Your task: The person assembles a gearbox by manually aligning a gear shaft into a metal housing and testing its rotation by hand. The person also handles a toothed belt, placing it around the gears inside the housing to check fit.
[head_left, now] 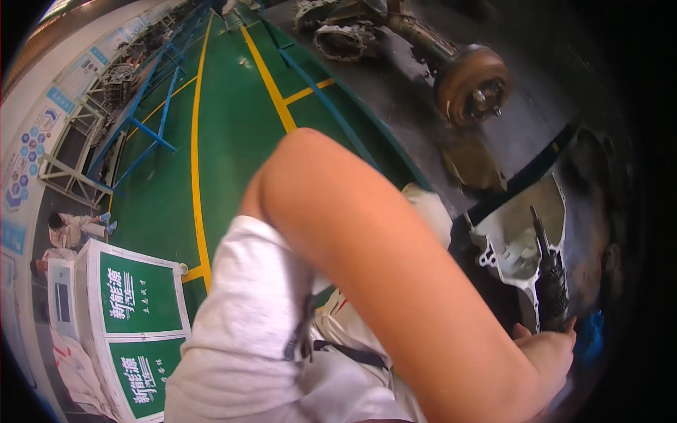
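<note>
My left hand (549,356) is at the lower right, closed around the bottom of a black tool (551,285) with a ribbed handle and a thin shaft pointing up. My bare forearm crosses the frame from the white sleeve at the left down to that hand. The tool stands against a silver cast-metal housing (518,243) that lies on a dark workbench (423,99). My right hand is out of view.
A rusty axle with a brake drum (471,84) and a grey gear casing (344,39) lie further back on the bench. The green floor (226,141) has yellow lines and blue metal racks (144,127). Green-and-white sign cabinets (137,317) stand lower left, with a person (70,229) crouching behind them.
</note>
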Tool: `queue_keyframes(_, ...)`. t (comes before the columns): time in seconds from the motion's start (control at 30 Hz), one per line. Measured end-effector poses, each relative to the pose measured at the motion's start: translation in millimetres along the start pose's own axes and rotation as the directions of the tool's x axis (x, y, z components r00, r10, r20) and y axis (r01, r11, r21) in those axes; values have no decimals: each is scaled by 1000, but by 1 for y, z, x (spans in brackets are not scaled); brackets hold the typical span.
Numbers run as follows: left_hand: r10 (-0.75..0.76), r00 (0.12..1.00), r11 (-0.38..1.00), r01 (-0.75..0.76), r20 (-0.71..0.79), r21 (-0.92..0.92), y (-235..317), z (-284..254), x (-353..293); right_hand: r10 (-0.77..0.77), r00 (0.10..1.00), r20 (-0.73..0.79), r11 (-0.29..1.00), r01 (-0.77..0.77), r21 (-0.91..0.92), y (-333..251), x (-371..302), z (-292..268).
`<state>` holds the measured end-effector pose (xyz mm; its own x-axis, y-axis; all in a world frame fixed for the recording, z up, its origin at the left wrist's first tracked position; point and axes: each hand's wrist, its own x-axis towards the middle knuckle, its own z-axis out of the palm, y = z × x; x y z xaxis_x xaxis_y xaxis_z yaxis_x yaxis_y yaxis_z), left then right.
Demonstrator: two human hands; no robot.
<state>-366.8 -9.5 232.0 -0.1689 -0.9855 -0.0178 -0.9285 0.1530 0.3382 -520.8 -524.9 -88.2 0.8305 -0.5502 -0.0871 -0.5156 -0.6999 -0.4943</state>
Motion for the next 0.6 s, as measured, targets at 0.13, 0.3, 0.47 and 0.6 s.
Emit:
queue_keyframes(0.13, -160, 977, 987, 156, -141, -41, 10, 9, -25, -24, 999, 29, 1000, 23, 21, 6, 1, -1)
queue_keyframes(0.3, -320, 917, 905, 370, -238, 209, 40, 19, -60, -103, 991, 80, 985, 90, 150, -24, -18, -8)
queue_keyframes(0.47, -267, 870, 920, 358, -414, 159, 28, 37, -48, -184, 957, 225, 920, 87, 383, -50, -37, -29)
queue_keyframes(0.6, -299, 830, 948, 313, -471, -50, -49, 85, -17, -155, 915, 372, 937, 17, 349, -33, -39, -38)
